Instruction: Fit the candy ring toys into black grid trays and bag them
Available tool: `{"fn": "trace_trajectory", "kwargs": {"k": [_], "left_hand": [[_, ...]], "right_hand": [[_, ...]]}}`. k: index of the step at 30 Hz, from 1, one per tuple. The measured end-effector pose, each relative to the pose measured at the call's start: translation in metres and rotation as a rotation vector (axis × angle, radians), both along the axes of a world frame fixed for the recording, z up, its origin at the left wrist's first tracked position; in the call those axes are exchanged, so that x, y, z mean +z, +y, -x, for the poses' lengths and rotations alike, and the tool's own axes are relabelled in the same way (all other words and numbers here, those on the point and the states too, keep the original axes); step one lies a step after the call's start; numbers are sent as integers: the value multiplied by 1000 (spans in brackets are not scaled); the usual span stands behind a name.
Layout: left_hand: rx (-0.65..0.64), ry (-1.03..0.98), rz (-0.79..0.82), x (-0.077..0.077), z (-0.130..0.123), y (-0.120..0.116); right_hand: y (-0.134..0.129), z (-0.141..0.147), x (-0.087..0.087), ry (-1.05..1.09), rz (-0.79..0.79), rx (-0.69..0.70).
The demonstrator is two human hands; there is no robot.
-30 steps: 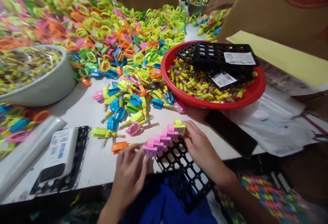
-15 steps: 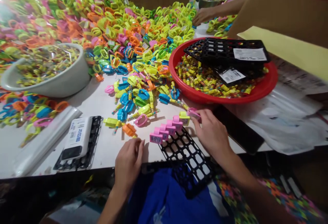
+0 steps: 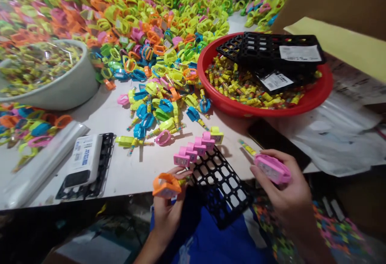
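Observation:
My left hand (image 3: pixel 170 203) is closed on an orange toy watch (image 3: pixel 166 185) with a small yellow stick attached, near the table's front edge. My right hand (image 3: pixel 285 183) grips a pink toy watch (image 3: pixel 273 168), whose yellow candy-like tube (image 3: pixel 247 148) points up and left. Between the hands a black grid tray (image 3: pixel 221 179) overhangs the table edge. Several pink watches (image 3: pixel 193 150) and one yellow-green watch (image 3: pixel 216 135) stand in a slanting row at the tray's far end. Beyond them lies a loose cluster of coloured watches with tubes (image 3: pixel 157 113).
A red basin (image 3: pixel 229 107) of yellow tubes holds black trays (image 3: pixel 280 50) on top. A grey basin (image 3: pixel 75 83) stands left. A big watch pile (image 3: pixel 120 18) fills the back. A white pack (image 3: pixel 86 159), dark phone (image 3: pixel 280 145) and plastic bags (image 3: pixel 334 135) lie near the front.
Both hands have lifted watches off the table: my left the orange one, moved right, and my right the pink one, moved right and down. The other person's hands have left the view, which has shifted slightly.

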State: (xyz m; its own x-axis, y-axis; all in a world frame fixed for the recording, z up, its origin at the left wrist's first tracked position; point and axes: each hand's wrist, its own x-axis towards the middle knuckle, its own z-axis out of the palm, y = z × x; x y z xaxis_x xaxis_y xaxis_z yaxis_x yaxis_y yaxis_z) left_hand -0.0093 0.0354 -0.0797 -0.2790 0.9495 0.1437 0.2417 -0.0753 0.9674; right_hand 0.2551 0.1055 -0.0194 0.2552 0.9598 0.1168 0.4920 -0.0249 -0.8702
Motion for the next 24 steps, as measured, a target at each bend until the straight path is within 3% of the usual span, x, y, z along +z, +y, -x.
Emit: {"fn": "trace_trajectory", "kwargs": {"k": [7, 12, 20, 24], "left_hand": [[-185, 184, -58, -2, 18, 11], [-344, 329, -186, 4, 24, 16], [-388, 563, -298, 22, 20, 31], [-359, 620, -288, 25, 14, 37]], "right_hand": [[2, 4, 3, 209, 8, 123], [-1, 21, -6, 226, 137, 346], [6, 32, -42, -425, -225, 666], [17, 30, -48, -530, -283, 707]]}}
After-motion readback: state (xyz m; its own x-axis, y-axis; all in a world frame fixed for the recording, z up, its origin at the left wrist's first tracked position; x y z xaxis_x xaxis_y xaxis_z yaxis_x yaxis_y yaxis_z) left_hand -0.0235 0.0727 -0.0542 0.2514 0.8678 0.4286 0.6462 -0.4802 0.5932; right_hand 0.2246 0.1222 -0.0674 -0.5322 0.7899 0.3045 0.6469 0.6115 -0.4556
